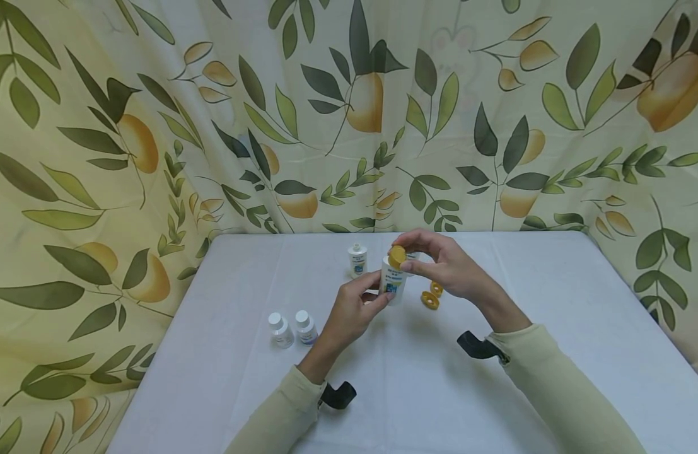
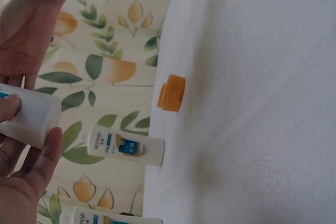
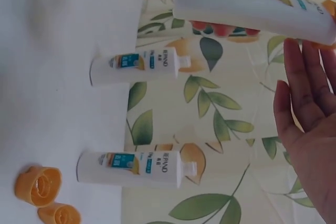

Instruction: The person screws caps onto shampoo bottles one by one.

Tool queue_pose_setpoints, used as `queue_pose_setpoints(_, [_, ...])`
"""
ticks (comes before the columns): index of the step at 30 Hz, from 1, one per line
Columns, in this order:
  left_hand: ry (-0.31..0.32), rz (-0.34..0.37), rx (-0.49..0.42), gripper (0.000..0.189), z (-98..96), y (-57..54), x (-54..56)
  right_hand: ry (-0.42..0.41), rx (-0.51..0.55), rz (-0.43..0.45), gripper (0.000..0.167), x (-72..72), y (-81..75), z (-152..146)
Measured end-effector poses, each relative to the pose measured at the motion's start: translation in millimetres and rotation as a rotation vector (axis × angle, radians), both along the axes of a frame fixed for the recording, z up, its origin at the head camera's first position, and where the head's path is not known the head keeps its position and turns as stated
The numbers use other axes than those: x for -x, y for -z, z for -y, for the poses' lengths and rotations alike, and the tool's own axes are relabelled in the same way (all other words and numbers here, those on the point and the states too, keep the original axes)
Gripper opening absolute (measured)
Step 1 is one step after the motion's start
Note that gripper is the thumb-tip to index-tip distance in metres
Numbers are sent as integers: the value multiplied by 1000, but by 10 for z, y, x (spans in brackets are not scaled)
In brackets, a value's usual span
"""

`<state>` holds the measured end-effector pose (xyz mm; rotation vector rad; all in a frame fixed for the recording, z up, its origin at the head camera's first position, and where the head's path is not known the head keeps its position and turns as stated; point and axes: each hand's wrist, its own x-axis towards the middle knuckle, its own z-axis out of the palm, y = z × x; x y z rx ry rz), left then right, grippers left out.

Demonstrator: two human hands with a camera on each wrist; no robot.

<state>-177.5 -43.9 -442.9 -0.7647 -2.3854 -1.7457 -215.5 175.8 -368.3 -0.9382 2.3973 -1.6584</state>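
Observation:
My left hand (image 1: 351, 309) grips a white plastic bottle (image 1: 393, 280) with a blue-and-yellow label, holding it up over the table, slightly tilted. On its top sits an orange-yellow cap (image 1: 396, 256), pinched between the thumb and fingers of my right hand (image 1: 451, 265). From the right wrist view, the held bottle (image 3: 231, 6) lies across the upper part, and the cap shows only at the frame's edge. Two matching bottles without caps stand behind: one bottle (image 1: 357, 260) left of the hands, another bottle (image 3: 131, 169) partly hidden by the right hand in the head view.
Two loose orange-yellow caps (image 1: 430, 300) lie on the white-covered table (image 1: 229, 391), right of the held bottle. Two small white bottles (image 1: 280, 330) with white lids stand at the left. A leaf-and-fruit patterned curtain (image 1: 326, 94) hangs behind the table's far edge.

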Motion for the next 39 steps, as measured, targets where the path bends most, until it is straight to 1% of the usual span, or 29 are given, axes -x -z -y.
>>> queue_pose_setpoints(7, [-31, -46, 16, 41, -14, 6, -2, 107, 17, -25, 33, -4, 27, 47])
queue_pose_setpoints(11, [-36, -42, 15, 41, -14, 13, 5, 145, 4, -31, 32, 4, 39, 59])
queue_pose_setpoints(16, [-39, 15, -1, 42, -12, 17, 11, 123, -28, -9, 33, 4, 21, 33])
queue_pose_setpoints(18, [-47, 25, -5, 41, -12, 19, 13, 108, -32, 3, 35, 0, 13, 20])
queue_pose_setpoints(21, [-58, 22, -11, 40, -16, 21, 14, 103, -33, 6, 34, -6, 10, 6])
queue_pose_setpoints(25, [-63, 16, -12, 38, -22, 28, 14, 112, -30, -5, 30, -11, 20, 2])
queue_pose_setpoints(33, [-69, 40, -17, 38, -29, 31, 0, 133, -21, -10, 27, -31, 29, 19])
queue_pose_setpoints(39, [-79, 27, -10, 37, -29, 31, -1, 158, 8, -39, 25, -37, 52, 39])
